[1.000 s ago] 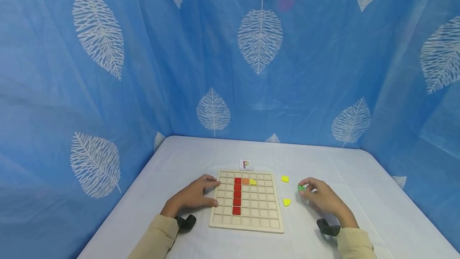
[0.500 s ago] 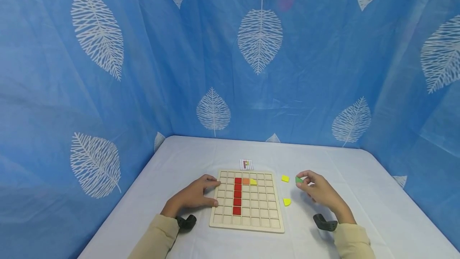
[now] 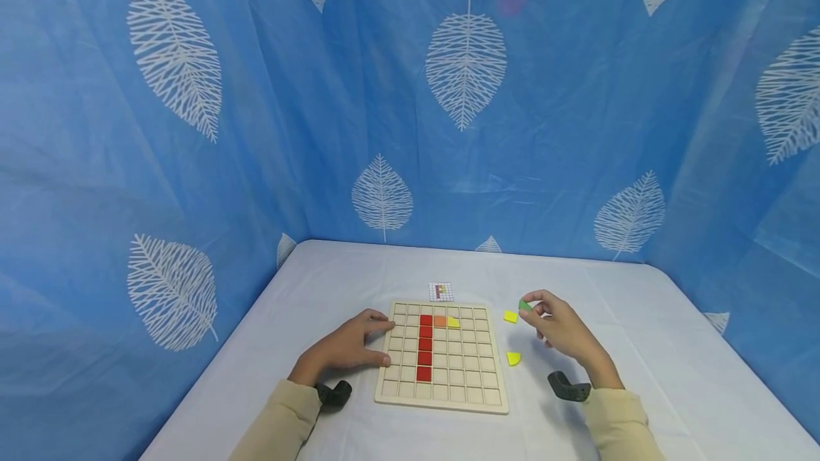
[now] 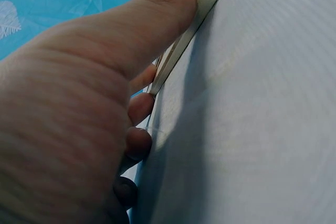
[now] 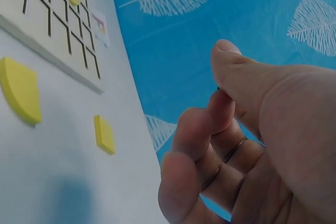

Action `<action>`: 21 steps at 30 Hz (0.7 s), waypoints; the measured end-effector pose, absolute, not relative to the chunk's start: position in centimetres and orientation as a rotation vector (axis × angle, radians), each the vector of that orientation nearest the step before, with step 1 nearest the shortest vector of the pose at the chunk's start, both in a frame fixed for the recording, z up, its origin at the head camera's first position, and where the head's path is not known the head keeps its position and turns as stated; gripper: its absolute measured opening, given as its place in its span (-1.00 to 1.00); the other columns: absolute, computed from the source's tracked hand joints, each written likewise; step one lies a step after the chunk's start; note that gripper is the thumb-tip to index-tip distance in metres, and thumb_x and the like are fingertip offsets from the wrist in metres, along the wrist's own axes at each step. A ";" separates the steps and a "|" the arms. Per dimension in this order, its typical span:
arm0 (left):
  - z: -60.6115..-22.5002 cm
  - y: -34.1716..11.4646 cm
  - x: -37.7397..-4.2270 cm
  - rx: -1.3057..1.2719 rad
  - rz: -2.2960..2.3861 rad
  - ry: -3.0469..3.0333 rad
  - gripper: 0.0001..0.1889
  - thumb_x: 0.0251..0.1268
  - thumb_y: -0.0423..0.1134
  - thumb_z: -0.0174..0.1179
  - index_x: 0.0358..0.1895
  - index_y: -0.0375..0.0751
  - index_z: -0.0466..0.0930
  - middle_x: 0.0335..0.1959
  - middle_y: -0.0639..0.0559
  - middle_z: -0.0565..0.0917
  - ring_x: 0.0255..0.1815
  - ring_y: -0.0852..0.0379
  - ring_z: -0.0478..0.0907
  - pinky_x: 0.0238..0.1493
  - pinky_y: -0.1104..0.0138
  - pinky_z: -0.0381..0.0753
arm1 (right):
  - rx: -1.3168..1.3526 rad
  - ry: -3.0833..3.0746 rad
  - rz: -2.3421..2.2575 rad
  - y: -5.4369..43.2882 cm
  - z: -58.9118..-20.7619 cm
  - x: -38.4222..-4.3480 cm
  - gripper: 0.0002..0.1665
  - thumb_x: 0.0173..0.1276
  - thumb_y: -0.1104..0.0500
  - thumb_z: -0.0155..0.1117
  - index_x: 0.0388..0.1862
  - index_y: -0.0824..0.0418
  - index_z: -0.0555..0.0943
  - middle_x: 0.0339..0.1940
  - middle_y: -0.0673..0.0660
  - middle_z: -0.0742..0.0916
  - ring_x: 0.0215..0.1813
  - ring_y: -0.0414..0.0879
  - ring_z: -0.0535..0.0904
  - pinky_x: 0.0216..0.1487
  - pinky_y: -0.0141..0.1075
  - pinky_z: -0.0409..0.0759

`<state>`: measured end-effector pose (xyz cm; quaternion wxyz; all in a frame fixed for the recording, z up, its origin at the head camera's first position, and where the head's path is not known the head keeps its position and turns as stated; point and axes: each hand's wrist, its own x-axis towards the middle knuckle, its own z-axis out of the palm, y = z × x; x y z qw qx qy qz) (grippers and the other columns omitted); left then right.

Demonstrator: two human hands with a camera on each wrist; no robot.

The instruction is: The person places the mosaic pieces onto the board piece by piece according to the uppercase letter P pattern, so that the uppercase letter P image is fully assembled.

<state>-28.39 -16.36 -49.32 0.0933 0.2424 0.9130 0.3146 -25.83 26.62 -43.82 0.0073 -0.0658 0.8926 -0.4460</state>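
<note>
Fingers of the right hand (image 3: 562,327) pinch the green piece (image 3: 524,306), raised right of the gridded board (image 3: 455,377); white table (image 3: 679,354) stretches beyond. The left hand (image 3: 346,342), thumb spread from its fingers, touches the board's left edge.

We see a smooth, matt board (image 3: 455,361) of pale wood, smooth matt yellow tiles (image 5: 104,135), a faintly creased cloth tablecloth (image 3: 359,272) and a slightly shiny curtain (image 3: 551,105).

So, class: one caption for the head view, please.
Left hand touches the board; right hand pinches a green tile.
</note>
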 end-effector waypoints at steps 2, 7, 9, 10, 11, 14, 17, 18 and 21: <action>-49.4 -16.4 -28.4 0.724 0.932 2.713 -0.15 0.05 0.29 0.42 0.45 0.11 0.43 0.39 0.01 0.38 0.44 -0.08 0.33 0.40 -0.12 0.38 | -0.206 2.792 -1.406 26.2 -43.6 -25.9 -0.49 0.50 0.00 0.24 0.29 0.20 0.42 -0.21 0.31 0.59 -0.46 -0.04 0.49 -0.53 -0.24 0.54; -49.5 -16.4 -28.5 0.727 0.927 2.714 -0.14 0.05 0.30 0.42 0.45 0.12 0.42 0.39 0.01 0.38 0.44 -0.07 0.33 0.41 -0.11 0.38 | -0.216 2.788 -1.432 25.1 -43.2 -26.2 -0.51 0.50 -0.01 0.23 0.28 0.17 0.42 -0.19 0.32 0.58 -0.44 -0.01 0.52 -0.54 -0.24 0.55; -49.5 -16.4 -28.6 0.727 0.927 2.713 -0.14 0.05 0.31 0.42 0.45 0.12 0.42 0.39 0.01 0.38 0.45 -0.07 0.33 0.41 -0.11 0.38 | -0.230 2.787 -1.437 24.7 -43.0 -26.3 -0.52 0.51 0.00 0.22 0.28 0.16 0.41 -0.18 0.33 0.58 -0.44 0.01 0.53 -0.54 -0.24 0.54; -49.5 -16.5 -28.5 0.728 0.927 2.712 -0.14 0.05 0.30 0.42 0.45 0.12 0.42 0.39 0.01 0.38 0.45 -0.07 0.33 0.41 -0.11 0.38 | -0.242 2.786 -1.440 24.5 -42.9 -26.3 -0.53 0.52 0.00 0.21 0.28 0.16 0.40 -0.18 0.33 0.57 -0.43 0.03 0.54 -0.54 -0.24 0.54; -49.5 -16.4 -28.5 0.727 0.929 2.711 -0.14 0.05 0.30 0.42 0.45 0.13 0.42 0.39 0.01 0.38 0.45 -0.08 0.33 0.41 -0.11 0.38 | -0.240 2.786 -1.447 24.3 -42.9 -26.4 -0.54 0.52 0.01 0.20 0.27 0.15 0.40 -0.18 0.33 0.57 -0.42 0.07 0.56 -0.55 -0.24 0.54; -49.4 -16.5 -28.5 0.722 0.934 2.709 -0.15 0.05 0.29 0.42 0.45 0.13 0.42 0.39 0.01 0.38 0.45 -0.08 0.32 0.41 -0.12 0.37 | -0.277 2.798 -1.452 23.9 -42.7 -26.4 -0.54 0.54 0.00 0.18 0.28 0.15 0.38 -0.19 0.31 0.58 -0.38 0.15 0.58 -0.54 -0.23 0.54; -49.4 -16.5 -28.5 0.714 0.933 2.706 -0.15 0.05 0.28 0.43 0.45 0.14 0.42 0.39 0.02 0.38 0.45 -0.07 0.32 0.41 -0.12 0.37 | -0.302 2.818 -1.463 23.4 -42.4 -26.4 -0.54 0.54 -0.01 0.18 0.28 0.14 0.38 -0.21 0.25 0.58 -0.35 0.21 0.59 -0.54 -0.23 0.54; -49.4 -16.5 -28.5 0.712 0.932 2.705 -0.15 0.05 0.28 0.43 0.45 0.14 0.42 0.39 0.02 0.38 0.45 -0.07 0.32 0.41 -0.11 0.37 | -0.318 2.825 -1.463 23.3 -42.4 -26.4 -0.53 0.54 -0.02 0.17 0.28 0.15 0.38 -0.21 0.24 0.58 -0.35 0.21 0.59 -0.54 -0.23 0.54; -49.4 -16.4 -28.5 0.714 0.934 2.703 -0.15 0.05 0.27 0.43 0.45 0.13 0.41 0.39 0.02 0.37 0.45 -0.07 0.32 0.41 -0.11 0.37 | -0.346 2.852 -1.465 22.8 -42.1 -26.5 -0.53 0.53 -0.05 0.17 0.27 0.12 0.39 -0.20 0.18 0.58 -0.34 0.20 0.60 -0.53 -0.24 0.55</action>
